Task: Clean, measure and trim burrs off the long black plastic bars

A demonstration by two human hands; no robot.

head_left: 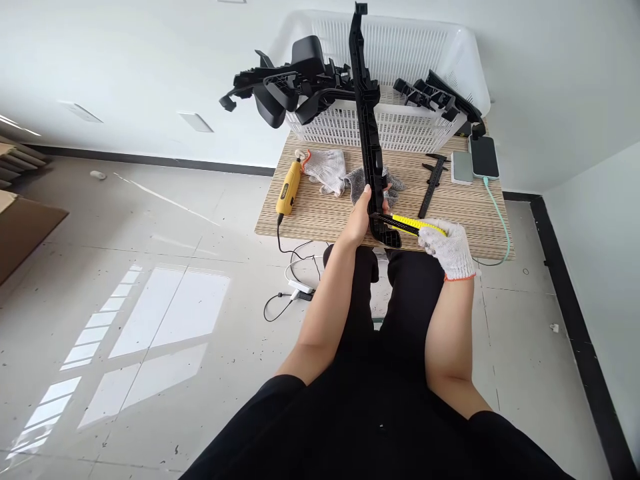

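A long black plastic part (pixel 371 133) stands nearly upright over the table's front edge, its lower end bent to the right. My bare left hand (pixel 359 217) is wrapped round its lower portion, with fingertips showing on the far side. In a white knit glove with an orange cuff, my right hand (pixel 447 247) grips a yellow and black utility knife (pixel 407 225). The knife points left and its front end meets the part just beside my left hand; whether the blade touches it is too small to tell. A grey glove (pixel 356 181) lies behind the part, partly covered by it.
On the wooden table (pixel 320 223) lie a yellow corded rotary tool (pixel 289 188), a white glove (pixel 327 168), black calipers (pixel 434 185) and a phone (pixel 484 157) on a green cable. Behind, a white plastic basket (pixel 415 127) bears more black parts (pixel 295 80). Cables (pixel 300 288) trail on the floor.
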